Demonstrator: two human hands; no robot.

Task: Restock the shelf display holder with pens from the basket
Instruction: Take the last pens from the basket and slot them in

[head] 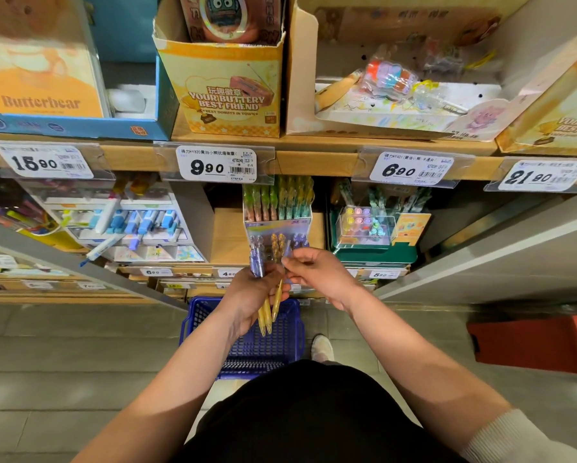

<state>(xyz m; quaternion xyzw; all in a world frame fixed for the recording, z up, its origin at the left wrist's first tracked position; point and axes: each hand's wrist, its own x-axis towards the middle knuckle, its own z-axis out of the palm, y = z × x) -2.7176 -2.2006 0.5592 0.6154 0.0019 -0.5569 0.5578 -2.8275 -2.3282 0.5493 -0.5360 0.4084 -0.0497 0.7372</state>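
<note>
Below the "9 90" price tag (216,166), left hand (248,297) gripping pens (266,314), right hand (317,272) pinching one purple pen (287,250).

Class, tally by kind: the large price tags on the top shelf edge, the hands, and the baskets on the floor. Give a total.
Price tags: 4
Hands: 2, the left hand and the right hand
Basket: 1
Total: 7

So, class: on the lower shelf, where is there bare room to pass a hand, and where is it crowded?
Free: the bare brown patch between the white display and the pen holder. Crowded: before the holder, where the left hand and right hand hold pens.
</note>
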